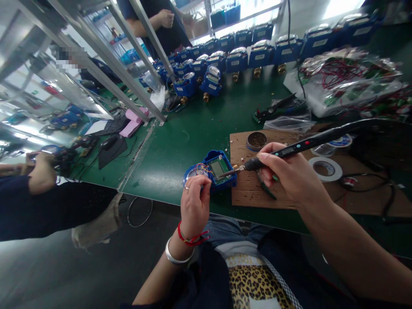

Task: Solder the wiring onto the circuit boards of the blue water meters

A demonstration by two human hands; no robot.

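My right hand [289, 171] is closed around a black soldering iron [291, 148] with a small display and coloured buttons. Its tip reaches over the edge of a green circuit board with a grey screen [217, 168], set in an open blue meter housing [222, 185]. Thin coloured wires [201, 166] run from the board to a round clear part at the left of the housing. Just in front of that part, my left hand [195, 197] is pinched closed; what lies between its fingertips is too small to make out.
Under my right hand lies a cardboard sheet [244, 195] with a round tin [256, 140], a tape roll [325, 168] and green-handled pliers [266, 189]. Blue meters [236, 59] stand in rows behind. Bagged wired boards [347, 77] lie at right. Co-workers are at left and behind.
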